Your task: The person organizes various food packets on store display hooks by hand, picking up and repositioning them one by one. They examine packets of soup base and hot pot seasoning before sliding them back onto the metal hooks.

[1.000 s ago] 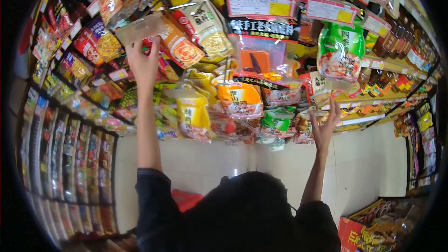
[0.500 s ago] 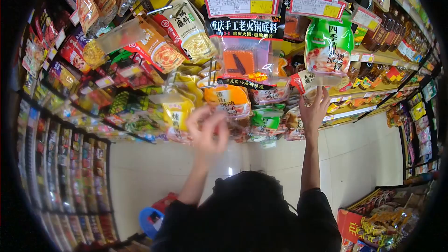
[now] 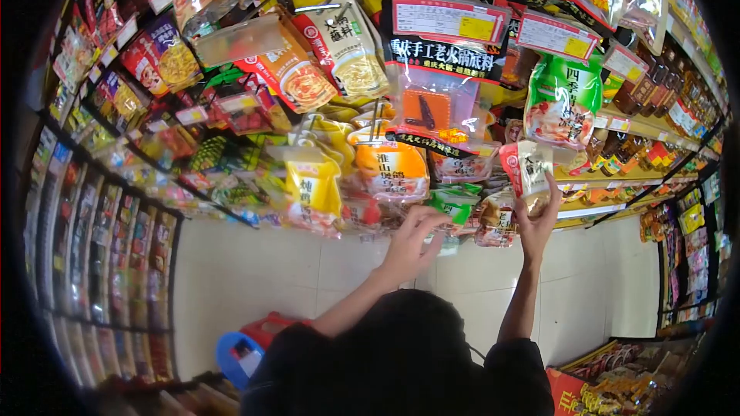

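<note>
A red-and-white hot pot dip packet (image 3: 532,168) hangs low on the right side of the rack, and my right hand (image 3: 537,219) grips its lower part, thumb on one side and fingers along the other. My left hand (image 3: 415,245) is loosely curled with the fingers apart, holding nothing. Its fingertips are right at a green seasoning packet (image 3: 455,206) on the lower row. Between my hands and to the right hangs a brown-and-white soup packet (image 3: 496,222). An orange soup packet (image 3: 391,169) is above my left hand.
A large hot pot base packet (image 3: 439,100) and a green-and-white packet (image 3: 566,100) hang higher up under price tags. Yellow packets (image 3: 314,192) are to the left. Bottles (image 3: 655,81) line the right shelves. A blue-rimmed round item (image 3: 235,354) and red basket (image 3: 270,329) are on the floor.
My left hand has moved right, from before the yellow and orange packets to the green one. My right hand has come to grip the dip packet. The view has shifted a little.
</note>
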Action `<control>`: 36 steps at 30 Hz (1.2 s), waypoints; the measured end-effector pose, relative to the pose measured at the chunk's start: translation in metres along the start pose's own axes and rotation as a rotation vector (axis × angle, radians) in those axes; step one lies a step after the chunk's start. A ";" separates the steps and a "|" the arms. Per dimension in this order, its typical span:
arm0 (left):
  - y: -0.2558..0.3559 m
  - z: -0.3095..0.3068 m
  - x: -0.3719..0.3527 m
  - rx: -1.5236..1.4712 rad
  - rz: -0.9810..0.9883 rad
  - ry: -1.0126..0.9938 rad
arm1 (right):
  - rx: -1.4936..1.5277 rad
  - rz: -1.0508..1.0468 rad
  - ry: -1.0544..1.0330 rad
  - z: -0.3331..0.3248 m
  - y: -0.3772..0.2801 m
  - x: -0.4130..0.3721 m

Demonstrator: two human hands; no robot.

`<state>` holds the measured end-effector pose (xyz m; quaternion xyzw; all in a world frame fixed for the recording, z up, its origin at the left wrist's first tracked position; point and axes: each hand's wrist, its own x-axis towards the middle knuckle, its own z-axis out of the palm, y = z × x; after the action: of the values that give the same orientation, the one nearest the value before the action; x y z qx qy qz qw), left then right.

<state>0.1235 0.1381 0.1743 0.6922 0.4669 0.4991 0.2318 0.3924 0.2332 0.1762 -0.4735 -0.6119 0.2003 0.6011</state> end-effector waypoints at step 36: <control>0.071 -0.222 0.150 -0.175 0.047 0.315 | 0.239 -0.081 -0.568 0.048 -0.050 -0.115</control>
<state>-0.0385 0.2049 0.3890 0.5933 0.4359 0.6454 0.2036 0.3113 0.1308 0.1450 -0.2998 -0.7457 0.3712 0.4651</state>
